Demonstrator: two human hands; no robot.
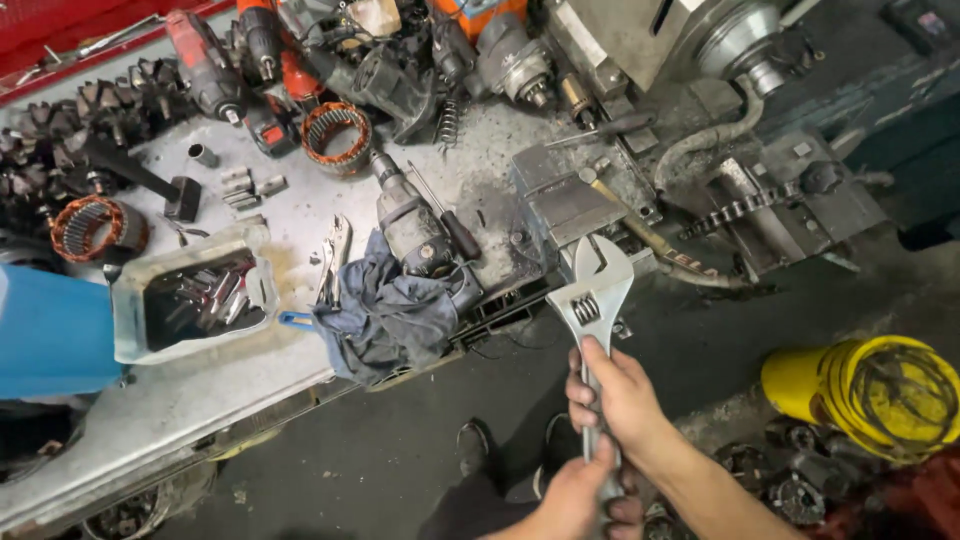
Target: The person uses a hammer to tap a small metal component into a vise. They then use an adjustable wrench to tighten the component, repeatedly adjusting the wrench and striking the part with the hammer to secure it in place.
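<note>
From the head camera I see both my hands wrapped on one adjustable wrench [594, 300], held upright over the dark floor [400, 450] just off the near edge of the counter [200, 390]. My right hand [620, 395] has its fingers clenched round the middle of the handle, thumb pointing up toward the adjusting wheel. My left hand [575, 500] grips the handle's lower end, fingers closed on it, at the bottom edge of the view. The wrench's open head sits in front of the grey metal block [565, 205] at the counter's right end; I cannot tell whether it touches it.

To the left of the wrench a dark blue rag [385, 320] droops over the counter's near edge, with an impact wrench [410, 225] lying on it and locking pliers [333, 255] just beside. Farther left stands a cut-open plastic container [190, 295] holding metal parts, next to a blue drum [50, 335]. The far side is crowded with copper-wound stators [335, 135] and power tools.

The open room is near and right: bare floor between my arms and a yellow bucket [870, 395].
</note>
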